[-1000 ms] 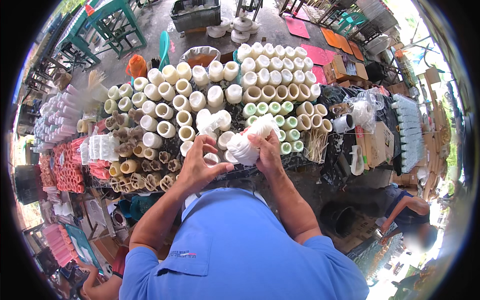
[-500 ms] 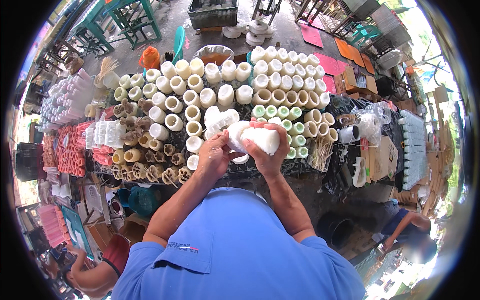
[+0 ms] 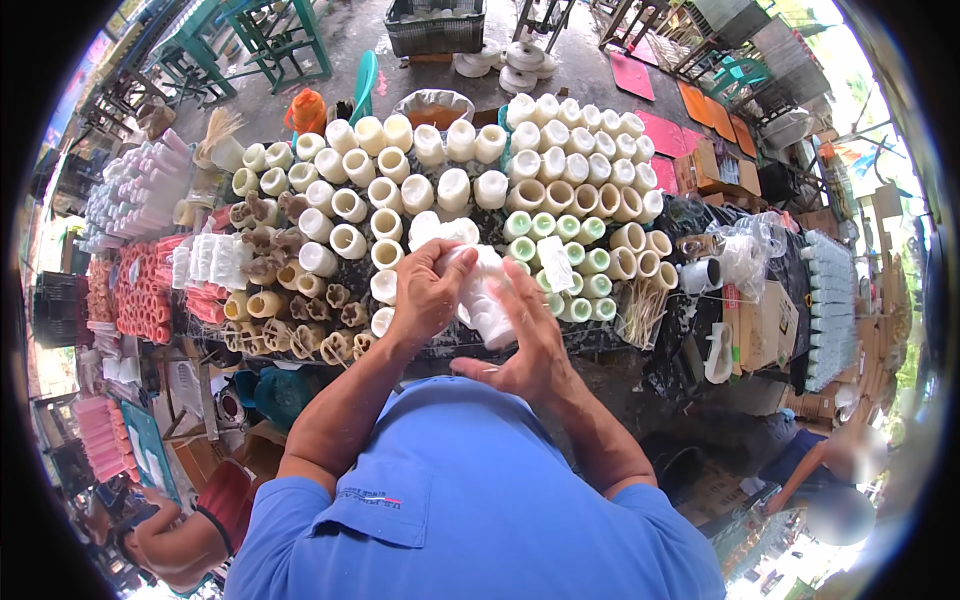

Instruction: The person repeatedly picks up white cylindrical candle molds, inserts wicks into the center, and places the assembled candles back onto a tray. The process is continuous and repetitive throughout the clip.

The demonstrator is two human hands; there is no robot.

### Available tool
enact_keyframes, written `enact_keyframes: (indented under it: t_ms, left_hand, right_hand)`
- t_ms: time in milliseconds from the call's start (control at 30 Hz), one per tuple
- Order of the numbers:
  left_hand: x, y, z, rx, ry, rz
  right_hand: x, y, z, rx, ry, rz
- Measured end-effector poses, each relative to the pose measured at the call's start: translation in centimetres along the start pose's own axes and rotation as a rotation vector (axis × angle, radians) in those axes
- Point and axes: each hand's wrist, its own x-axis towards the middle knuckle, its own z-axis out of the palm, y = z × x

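Over the near edge of the table I hold a white, waxy, lumpy cylinder (image 3: 487, 308), tilted with its lower end toward me. My left hand (image 3: 428, 292) is closed on its upper left side, thumb across the top. Beside its right flank, my right hand (image 3: 532, 335) is open with fingers and thumb spread; whether its fingertips touch the piece I cannot tell. Just beyond the hands lies another white lumpy piece (image 3: 430, 228). A white block-shaped piece (image 3: 555, 263) rests on the green-lined cups (image 3: 597, 260) to the right.
Rows of cream hollow cylinders (image 3: 386, 195) cover the black table. Brown flower-shaped pieces (image 3: 310, 312) and red tubes (image 3: 150, 300) stand left. Right are a bundle of thin sticks (image 3: 643, 318), clear plastic bags (image 3: 745, 250) and cardboard boxes (image 3: 765, 320). Other people work at lower left and lower right.
The white cylinder has turned from lying sideways to pointing down toward me. My right hand has let go its grip, spread its fingers and moved lower; my left hand has shifted up over the top.
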Motion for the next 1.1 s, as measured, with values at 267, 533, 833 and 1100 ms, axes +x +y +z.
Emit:
enact_keyframes:
  t_ms: [267, 533, 833, 1100]
  left_hand:
    - [0.6, 0.2, 0.6, 0.294, 0.109, 0.218]
    - [4.2, -1.5, -1.5, 0.225, 0.242, 0.113]
    - [10.7, -0.3, -11.5, 0.681, 0.631, 0.431]
    - [5.9, -3.6, -10.0, -0.008, 0.256, 0.177]
  right_hand:
    - [1.2, 1.0, 1.8, 0.308, -0.273, 0.726]
    - [1.5, 1.5, -0.4, 0.082, -0.539, 0.573]
    - [-3.2, 5.5, -3.5, 0.439, -0.385, 0.603]
    - [-4.5, 24.2, -5.6, -0.193, 0.155, 0.784]
